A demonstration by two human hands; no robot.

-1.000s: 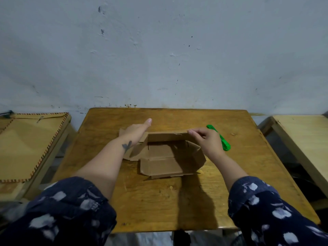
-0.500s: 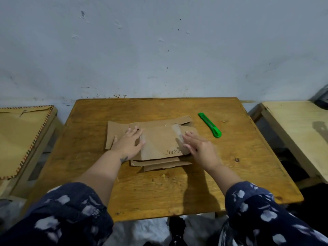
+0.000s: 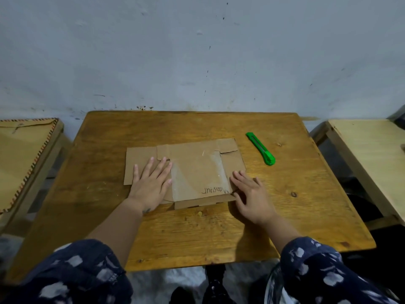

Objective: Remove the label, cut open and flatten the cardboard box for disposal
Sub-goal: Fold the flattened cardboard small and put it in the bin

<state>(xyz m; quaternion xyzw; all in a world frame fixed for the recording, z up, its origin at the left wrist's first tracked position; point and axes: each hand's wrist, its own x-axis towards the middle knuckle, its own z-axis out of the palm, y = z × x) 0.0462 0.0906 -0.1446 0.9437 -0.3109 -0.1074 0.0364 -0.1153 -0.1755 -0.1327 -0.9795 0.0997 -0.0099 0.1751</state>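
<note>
A brown corrugated cardboard box [image 3: 192,170], already collapsed into a flat layered sheet, lies at the centre of a square, varnished wooden desk [image 3: 197,233] in the middle of the frame. Handwriting in dark marker shows near its lower right edge, and a strip of clear tape glints across the middle. The person's left hand [image 3: 151,183] lies palm down on the left part of the cardboard, fingers straight and spread, pressing and gripping nothing. The right hand [image 3: 252,194] rests at the sheet's lower right corner, fingers extended and slightly spread, touching the edge without closing around it. A green plastic utility knife [image 3: 260,148] lies on the desk in the centre right of the frame, just beside the cardboard and apart from both hands. The cardboard looks light and fairly stiff, yet springy along its folds, so the flaps would probably lift once released. It seems best held by pinching an outer edge or pressed flat across the creases
</note>
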